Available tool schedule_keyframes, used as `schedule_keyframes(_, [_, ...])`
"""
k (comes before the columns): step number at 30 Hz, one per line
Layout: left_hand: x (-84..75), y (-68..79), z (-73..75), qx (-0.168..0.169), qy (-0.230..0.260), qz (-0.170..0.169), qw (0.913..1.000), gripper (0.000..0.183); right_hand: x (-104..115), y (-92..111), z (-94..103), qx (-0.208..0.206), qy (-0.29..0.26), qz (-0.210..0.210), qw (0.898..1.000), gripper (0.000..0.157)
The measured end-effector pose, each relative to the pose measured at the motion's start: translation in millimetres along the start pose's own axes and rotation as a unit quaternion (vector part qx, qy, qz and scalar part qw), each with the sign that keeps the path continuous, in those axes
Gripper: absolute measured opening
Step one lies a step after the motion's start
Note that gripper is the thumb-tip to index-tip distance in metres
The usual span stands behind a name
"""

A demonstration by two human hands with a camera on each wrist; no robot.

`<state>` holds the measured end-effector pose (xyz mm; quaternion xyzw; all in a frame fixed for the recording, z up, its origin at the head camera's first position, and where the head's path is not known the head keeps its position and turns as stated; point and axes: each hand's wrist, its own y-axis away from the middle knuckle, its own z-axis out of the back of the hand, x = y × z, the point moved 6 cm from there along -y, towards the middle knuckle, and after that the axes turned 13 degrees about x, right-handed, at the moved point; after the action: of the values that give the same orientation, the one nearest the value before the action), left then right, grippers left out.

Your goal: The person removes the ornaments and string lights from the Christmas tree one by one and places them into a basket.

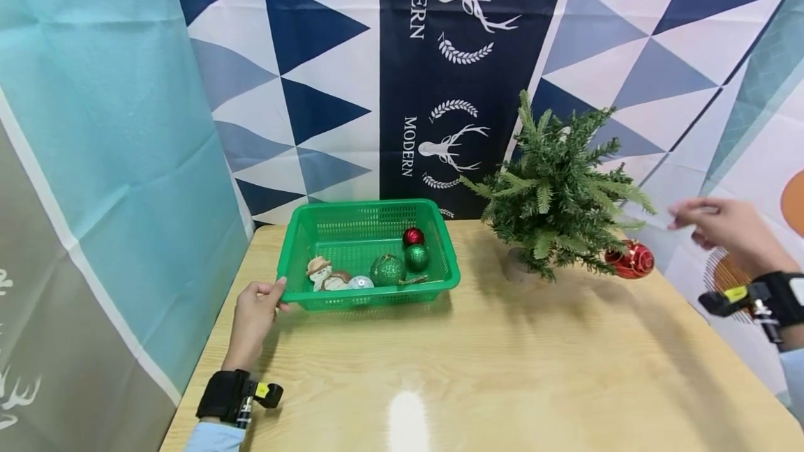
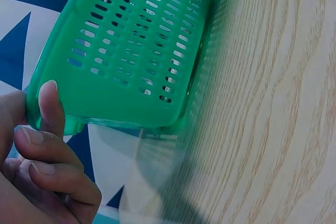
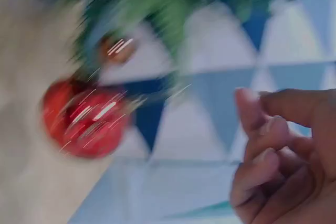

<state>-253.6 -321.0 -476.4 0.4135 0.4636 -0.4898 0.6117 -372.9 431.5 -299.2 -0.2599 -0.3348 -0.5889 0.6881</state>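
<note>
My left hand (image 1: 254, 312) grips the front left corner of a green plastic basket (image 1: 449, 257), its fingers curled at the rim in the left wrist view. Inside lie a snowman figure (image 1: 326, 276), a silvery ball (image 1: 361, 282), two glittery green balls, one larger (image 1: 387, 270) and one smaller (image 1: 417, 257), and a red ball (image 1: 412, 236). A red Christmas bauble (image 1: 630, 260) hangs low on the right side of a small artificial Christmas tree (image 1: 553, 194). To the right of it, apart, is my right hand (image 1: 731, 229), fingers loosely curled, nothing seen between them.
The tree's pale round base (image 1: 520, 265) stands near the back right of the wooden table (image 1: 502, 368). Patterned cloth (image 1: 326, 89) hangs behind and at both sides. A small brown round thing (image 3: 118, 48) shows among the branches in the right wrist view.
</note>
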Motion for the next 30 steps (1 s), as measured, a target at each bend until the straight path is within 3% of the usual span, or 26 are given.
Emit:
schedule_keyframes(2, [1.3, 1.7, 1.8, 0.0, 0.0, 0.003, 1.0, 0.047, -26, -5, -14.7, 0.024, 0.045, -0.027, 0.998, 0.019])
schedule_keyframes(4, [1.0, 1.3, 2.3, 0.0, -0.001, -0.002, 1.0, 0.047, -37, -9, -25.3, 0.039, 0.068, -0.026, 0.997, 0.017])
schedule_keyframes(11, [-0.2, -2.6, 2.7, -0.008, -0.005, -0.018, 0.9998, 0.047, -28, -20, -37.0, 0.056, 0.047, 0.004, 0.997, 0.016])
schedule_keyframes(16, [4.1, -2.6, 0.1, -0.004, -0.005, -0.011, 0.9999, 0.044, -32, -19, -44.1, 0.023, 0.099, -0.004, 0.995, 0.019])
schedule_keyframes(22, [3.1, -4.2, -1.5, -0.005, -0.002, -0.015, 0.9999, 0.045, -38, -17, -42.0, 0.002, 0.12, -0.025, 0.992, 0.048])
schedule_keyframes(30, [3.2, -3.8, 0.3, -0.009, 0.0, -0.006, 0.9999, 0.043, -29, -13, -24.9, -0.054, 0.05, -0.002, 0.997, 0.029])
